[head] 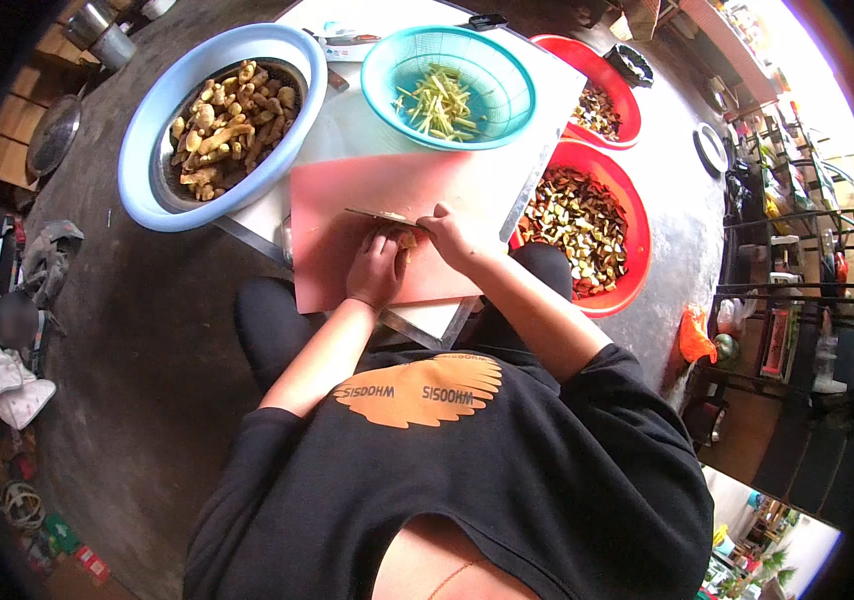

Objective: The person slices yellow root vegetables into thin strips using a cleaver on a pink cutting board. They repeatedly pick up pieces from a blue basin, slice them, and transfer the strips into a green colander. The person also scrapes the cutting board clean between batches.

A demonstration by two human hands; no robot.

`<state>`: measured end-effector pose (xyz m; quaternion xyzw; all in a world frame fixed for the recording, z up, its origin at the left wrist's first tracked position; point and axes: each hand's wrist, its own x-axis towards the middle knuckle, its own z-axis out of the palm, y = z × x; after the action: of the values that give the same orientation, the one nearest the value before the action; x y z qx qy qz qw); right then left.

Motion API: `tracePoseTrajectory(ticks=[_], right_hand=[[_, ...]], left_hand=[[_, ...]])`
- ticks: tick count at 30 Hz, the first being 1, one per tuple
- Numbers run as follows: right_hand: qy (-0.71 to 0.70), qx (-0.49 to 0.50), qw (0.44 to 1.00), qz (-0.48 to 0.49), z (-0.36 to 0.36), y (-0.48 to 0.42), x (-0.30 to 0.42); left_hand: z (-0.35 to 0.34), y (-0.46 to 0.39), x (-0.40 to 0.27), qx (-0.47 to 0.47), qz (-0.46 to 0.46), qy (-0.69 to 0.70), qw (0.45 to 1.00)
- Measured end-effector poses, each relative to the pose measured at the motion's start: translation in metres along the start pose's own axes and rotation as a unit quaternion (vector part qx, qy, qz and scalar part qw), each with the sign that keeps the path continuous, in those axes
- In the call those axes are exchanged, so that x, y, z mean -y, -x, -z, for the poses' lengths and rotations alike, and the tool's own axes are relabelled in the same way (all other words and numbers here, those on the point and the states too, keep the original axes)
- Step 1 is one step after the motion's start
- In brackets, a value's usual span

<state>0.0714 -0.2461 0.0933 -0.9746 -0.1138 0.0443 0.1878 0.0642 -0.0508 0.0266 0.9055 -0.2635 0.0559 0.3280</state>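
Observation:
A pink cutting board (322, 225) lies in front of me on a white table. My right hand (457, 234) grips the handle of a kitchen knife (371, 214), whose blade points left across the board. Pale bits cling to the blade. Just below it, my left hand (377, 271) presses a piece of ginger root (408, 241) against the board, its fingers partly covering the piece. Whole ginger roots (224, 139) fill a dark strainer inside a light blue basin (143, 161) at the upper left. Pale cut strips (440, 101) rest in a turquoise mesh basket (374, 82) beyond the board.
Two red basins stand right of the table: the nearer basin (638, 247) and the farther basin (631, 112), both with chopped pieces. Behind the basket lies a black-handled tool (485, 22). A metal shelf rack (791, 289) is at the far right. Cloth items (14, 367) lie left.

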Motion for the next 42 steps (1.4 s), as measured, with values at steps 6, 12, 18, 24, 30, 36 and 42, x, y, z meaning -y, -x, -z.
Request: tracePoseTrajectory(ticks=[6, 12, 18, 24, 30, 36, 42], right_hand=[[0.015, 0.058, 0.998, -0.029, 0.045, 0.016, 0.014], [0.05, 0.061, 0.996, -0.028, 0.024, 0.009, 0.017], [0.002, 0.055, 0.998, -0.039, 0.009, -0.005, 0.01], [0.026, 0.084, 0.996, -0.025, 0.042, 0.011, 0.016], [0.011, 0.066, 0.997, -0.041, 0.016, -0.003, 0.023], [-0.073, 0.064, 0.994, -0.042, 0.007, -0.006, 0.003], [0.014, 0.086, 0.996, -0.036, 0.019, 0.002, 0.009]], left_hand=[[-0.006, -0.002, 0.008, -0.076, -0.074, 0.022, 0.994], [-0.004, -0.003, 0.005, -0.047, -0.054, 0.022, 0.997], [-0.002, 0.0, 0.005, -0.04, -0.051, -0.007, 0.998], [-0.009, 0.0, 0.01, -0.053, -0.061, 0.03, 0.996], [-0.004, 0.001, 0.006, -0.02, -0.033, 0.008, 0.999], [0.002, -0.001, -0.002, -0.031, -0.037, 0.012, 0.999], [-0.005, 0.0, 0.006, -0.062, -0.059, 0.02, 0.996]])
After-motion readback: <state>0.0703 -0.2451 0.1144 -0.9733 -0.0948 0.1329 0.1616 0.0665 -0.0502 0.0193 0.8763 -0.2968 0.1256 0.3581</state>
